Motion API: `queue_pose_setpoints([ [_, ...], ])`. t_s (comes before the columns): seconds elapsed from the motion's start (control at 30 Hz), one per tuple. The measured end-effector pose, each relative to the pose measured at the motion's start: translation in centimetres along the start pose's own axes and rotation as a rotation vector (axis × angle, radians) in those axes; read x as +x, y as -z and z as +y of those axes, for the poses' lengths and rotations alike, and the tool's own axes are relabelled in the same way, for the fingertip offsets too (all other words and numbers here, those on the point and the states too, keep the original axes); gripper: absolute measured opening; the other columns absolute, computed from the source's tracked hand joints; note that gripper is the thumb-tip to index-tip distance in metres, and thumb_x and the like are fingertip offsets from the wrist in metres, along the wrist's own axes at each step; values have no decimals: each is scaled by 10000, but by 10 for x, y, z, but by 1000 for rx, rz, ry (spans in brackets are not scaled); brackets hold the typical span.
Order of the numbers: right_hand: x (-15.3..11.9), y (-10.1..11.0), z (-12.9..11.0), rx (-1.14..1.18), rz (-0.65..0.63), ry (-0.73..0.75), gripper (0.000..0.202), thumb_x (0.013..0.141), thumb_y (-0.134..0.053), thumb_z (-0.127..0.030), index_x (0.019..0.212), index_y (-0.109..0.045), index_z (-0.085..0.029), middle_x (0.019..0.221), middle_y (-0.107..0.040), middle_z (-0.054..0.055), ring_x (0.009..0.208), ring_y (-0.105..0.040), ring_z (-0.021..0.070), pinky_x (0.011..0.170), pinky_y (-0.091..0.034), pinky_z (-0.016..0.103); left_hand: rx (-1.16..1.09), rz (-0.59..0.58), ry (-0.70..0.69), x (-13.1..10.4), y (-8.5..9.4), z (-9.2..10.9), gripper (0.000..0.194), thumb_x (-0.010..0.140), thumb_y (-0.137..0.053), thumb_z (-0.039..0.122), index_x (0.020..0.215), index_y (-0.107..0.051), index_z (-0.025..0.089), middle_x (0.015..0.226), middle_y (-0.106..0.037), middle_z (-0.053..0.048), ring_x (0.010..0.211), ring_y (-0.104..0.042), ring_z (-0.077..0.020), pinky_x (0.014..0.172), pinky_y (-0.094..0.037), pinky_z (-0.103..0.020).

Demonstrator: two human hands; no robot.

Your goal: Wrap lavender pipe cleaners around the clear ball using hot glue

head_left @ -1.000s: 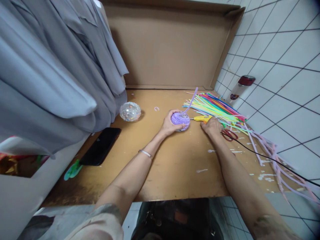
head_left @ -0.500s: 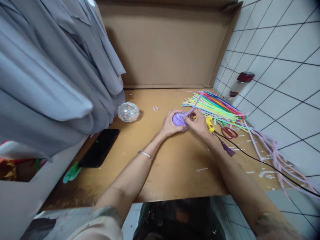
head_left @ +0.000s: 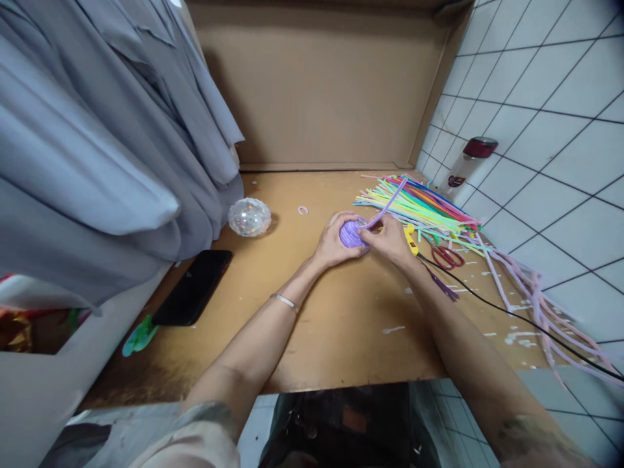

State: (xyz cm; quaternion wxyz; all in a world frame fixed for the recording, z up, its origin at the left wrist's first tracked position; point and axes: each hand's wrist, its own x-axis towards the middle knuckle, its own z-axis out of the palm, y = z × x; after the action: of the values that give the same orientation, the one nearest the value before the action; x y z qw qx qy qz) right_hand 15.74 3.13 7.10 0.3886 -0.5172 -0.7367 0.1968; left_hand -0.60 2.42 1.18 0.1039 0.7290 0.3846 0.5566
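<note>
A ball wrapped in purple pipe cleaner (head_left: 351,234) is held just above or on the table; which of the two I cannot tell. My left hand (head_left: 335,240) curves round its left side. With thumb and fingers pinched together, my right hand (head_left: 387,238) grips a lilac pipe cleaner (head_left: 391,203) at the ball's upper right. The strand's free end sticks up toward the back right. Behind my right hand lies a yellow glue gun (head_left: 411,240), partly covered by that hand.
Coloured pipe cleaners (head_left: 424,208) lie at the back right, beside red-handled scissors (head_left: 447,257) and a bottle (head_left: 468,166). A black cord (head_left: 487,302) crosses the right side. Left are a clear ball (head_left: 250,217), a phone (head_left: 194,288) and grey cloth (head_left: 195,130). Cardboard (head_left: 322,84) stands behind.
Both hands and the purple ball have shifted slightly to the right. The strand's free end leans further right. My grip looks the same.
</note>
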Motion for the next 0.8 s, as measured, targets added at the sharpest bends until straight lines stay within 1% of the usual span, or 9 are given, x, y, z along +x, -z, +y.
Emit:
queue_pose_setpoints([
  [0.1, 1, 2, 1, -17, -15, 14, 215, 643, -687, -389, 711, -586, -211, 724, -657, 30, 707, -611, 205, 674, -464, 337, 15, 0, -3, 0, 0, 0, 594, 595, -844, 256, 1135, -597, 237, 1211, -669, -82, 1216, -625, -287, 1083, -485, -493],
  [0.2, 1, 3, 0, -18, -38, -7, 202, 646, -668, -388, 686, -599, -203, 701, -660, 31, 685, -608, 197, 650, -450, 322, 21, 0, -10, -1, 0, 1, 597, 597, -842, 258, 1139, -593, 238, 1217, -667, -83, 1214, -624, -288, 1077, -490, -494],
  [0.37, 1, 3, -7, 2, -80, -45, 146, 641, -636, -336, 628, -610, -193, 619, -640, 16, 626, -583, 171, 610, -422, 293, 22, 5, -18, 0, -1, 2, 596, 599, -841, 241, 1138, -587, 239, 1207, -672, -81, 1207, -628, -281, 1081, -493, -488],
  [0.5, 0, 2, -10, 5, -87, -66, 124, 642, -617, -305, 619, -620, -184, 594, -627, 12, 594, -565, 161, 575, -394, 285, 6, 6, -20, 0, -2, 2, 588, 601, -837, 244, 1136, -590, 242, 1199, -674, -75, 1202, -629, -277, 1078, -493, -485],
  [0.8, 0, -1, -7, 6, -51, -43, 112, 655, -629, -296, 619, -628, -190, 644, -639, 37, 633, -585, 191, 619, -437, 318, -9, 2, 2, 0, -3, -1, 584, 597, -836, 266, 1131, -600, 237, 1208, -667, -86, 1221, -618, -292, 1095, -474, -498],
])
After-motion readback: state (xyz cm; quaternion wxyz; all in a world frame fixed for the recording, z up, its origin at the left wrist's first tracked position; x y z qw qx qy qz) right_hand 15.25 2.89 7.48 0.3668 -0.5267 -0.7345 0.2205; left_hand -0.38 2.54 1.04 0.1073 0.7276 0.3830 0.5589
